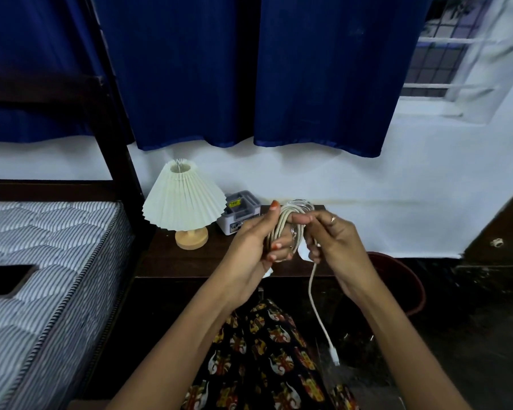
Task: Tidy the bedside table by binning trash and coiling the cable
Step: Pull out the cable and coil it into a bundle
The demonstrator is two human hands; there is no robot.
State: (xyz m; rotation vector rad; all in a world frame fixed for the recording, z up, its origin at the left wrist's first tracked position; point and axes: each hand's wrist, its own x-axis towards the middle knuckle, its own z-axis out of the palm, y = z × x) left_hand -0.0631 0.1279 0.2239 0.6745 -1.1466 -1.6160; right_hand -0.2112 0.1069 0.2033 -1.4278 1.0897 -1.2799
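A white cable (281, 229) is wound in several loops around the fingers of my left hand (255, 244), which is shut on the coil above the dark bedside table (172, 261). My right hand (335, 241) pinches the cable beside the coil. Its loose end hangs down from that hand, and a white plug (334, 355) dangles at its tip. Bits of white paper (303, 250) lie on the table, mostly hidden behind my hands.
A pleated cream lamp (184, 208) and a small grey-white box (239, 213) stand at the table's back. A dark red bin (409, 279) sits on the floor to the right. A striped mattress (42, 261) with a dark phone (7, 281) lies to the left. Blue curtains (249, 69) hang behind.
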